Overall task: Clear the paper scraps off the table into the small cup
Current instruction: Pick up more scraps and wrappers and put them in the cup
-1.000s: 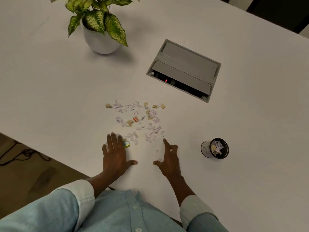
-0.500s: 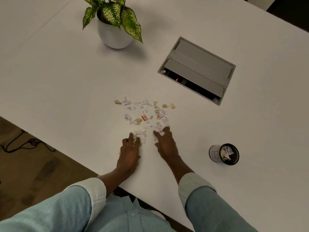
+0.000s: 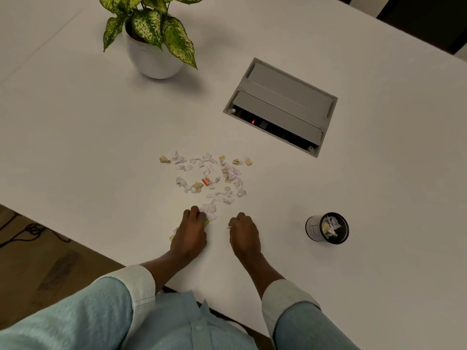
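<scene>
Several small paper scraps [image 3: 209,178], mostly white with some tan and one red, lie scattered in the middle of the white table [image 3: 75,122]. My left hand [image 3: 189,236] sits at the pile's near edge, fingers curled over a few scraps, a yellow-blue one [image 3: 206,221] showing beneath them. My right hand [image 3: 244,234] is just to its right, curled into a loose fist on the table; whatever it has gathered is hidden inside. The small cup [image 3: 312,228], white-walled with a black rim, stands to the right of my right hand and holds scraps.
A potted plant in a white pot [image 3: 154,56] stands at the back left. A grey cable box [image 3: 280,107] is sunk into the table behind the scraps, its lid part open. The table's near edge runs diagonally just behind my wrists.
Both hands reached into the near edge of the pile, then curled and drew back toward me. The loose scraps nearest my right hand are gone from the table.
</scene>
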{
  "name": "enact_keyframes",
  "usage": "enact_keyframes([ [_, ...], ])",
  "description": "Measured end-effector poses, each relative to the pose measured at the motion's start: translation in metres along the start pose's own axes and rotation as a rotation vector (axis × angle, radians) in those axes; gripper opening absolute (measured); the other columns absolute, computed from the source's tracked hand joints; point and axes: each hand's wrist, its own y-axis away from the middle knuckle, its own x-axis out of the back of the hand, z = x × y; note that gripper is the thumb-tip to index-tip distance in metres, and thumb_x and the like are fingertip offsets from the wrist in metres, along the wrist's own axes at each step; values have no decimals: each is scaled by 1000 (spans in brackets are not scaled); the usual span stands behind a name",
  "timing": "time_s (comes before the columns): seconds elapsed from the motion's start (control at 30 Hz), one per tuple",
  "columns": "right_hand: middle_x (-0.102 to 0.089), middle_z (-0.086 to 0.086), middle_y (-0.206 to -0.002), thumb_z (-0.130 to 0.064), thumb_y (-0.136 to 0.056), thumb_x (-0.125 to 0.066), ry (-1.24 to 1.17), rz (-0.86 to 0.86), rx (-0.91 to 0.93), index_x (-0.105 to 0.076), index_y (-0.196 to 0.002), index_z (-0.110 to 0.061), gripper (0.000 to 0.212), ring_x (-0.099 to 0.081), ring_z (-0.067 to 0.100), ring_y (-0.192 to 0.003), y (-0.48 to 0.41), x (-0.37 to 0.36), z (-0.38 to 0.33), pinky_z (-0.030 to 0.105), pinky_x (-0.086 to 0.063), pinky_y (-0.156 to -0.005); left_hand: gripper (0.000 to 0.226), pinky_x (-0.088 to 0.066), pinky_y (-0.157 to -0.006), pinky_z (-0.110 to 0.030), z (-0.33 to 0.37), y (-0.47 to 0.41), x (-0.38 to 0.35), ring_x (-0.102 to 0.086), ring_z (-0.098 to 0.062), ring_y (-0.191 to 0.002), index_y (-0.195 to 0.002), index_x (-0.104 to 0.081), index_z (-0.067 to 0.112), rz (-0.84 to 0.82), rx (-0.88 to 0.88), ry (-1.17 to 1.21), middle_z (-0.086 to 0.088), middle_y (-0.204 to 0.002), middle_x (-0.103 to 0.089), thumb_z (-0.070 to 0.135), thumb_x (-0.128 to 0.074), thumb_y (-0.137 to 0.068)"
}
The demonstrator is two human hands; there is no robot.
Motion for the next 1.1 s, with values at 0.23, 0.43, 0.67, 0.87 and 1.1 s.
enact_keyframes([
  [0.23, -61, -1, -86, -12, -87, -68, -233, 108, -168, -72, -84, -19, 8, -62, 20, -77, 41, 8, 42, 33, -52, -69, 45, -48, -84, -37, 20, -2, 3, -58, -36, -103, -120, -67, 0, 49, 69, 217, -17, -112, -60, -10, -64, -76],
  [0.43, -69, -6, -88, -12, -82, -79, -469, 317, -398, -78, -86, -21, 10, -67, 11, -78, 74, 40, 73, 27, -54, -75, 45, -48, -82, -30, 71, -9, 8, -64, -31, -95, -116, -71, 2, 66, -65, 353, -11, -107, -63, -12, -65, -74],
  [0.67, -73, -6, -84, -11, -77, -85, -636, 627, -595, -78, -85, -22, 15, -68, 9, -73, 85, 99, 109, 25, -56, -72, 41, -43, -83, -21, 183, -30, 22, -64, -23, -98, -120, -72, 7, 0, -282, 436, -9, -110, -65, -5, -65, -80],
  [0.87, -75, 8, -87, -14, -79, -81, -557, 727, -729, -78, -91, -9, 12, -68, 18, -73, 71, 136, 148, 16, -44, -62, 38, -47, -82, -29, 266, -50, 21, -63, -28, -99, -119, -72, 7, -122, -423, 395, -15, -110, -66, 3, -74, -81],
  [1.1, -76, 7, -90, -9, -82, -77, -563, 662, -809, -76, -97, -10, 16, -70, 25, -82, 65, 159, 173, 27, -48, -69, 37, -42, -84, -29, 316, -67, 0, -63, -29, -105, -119, -71, 6, -264, -495, 258, -17, -116, -67, 17, -81, -85],
])
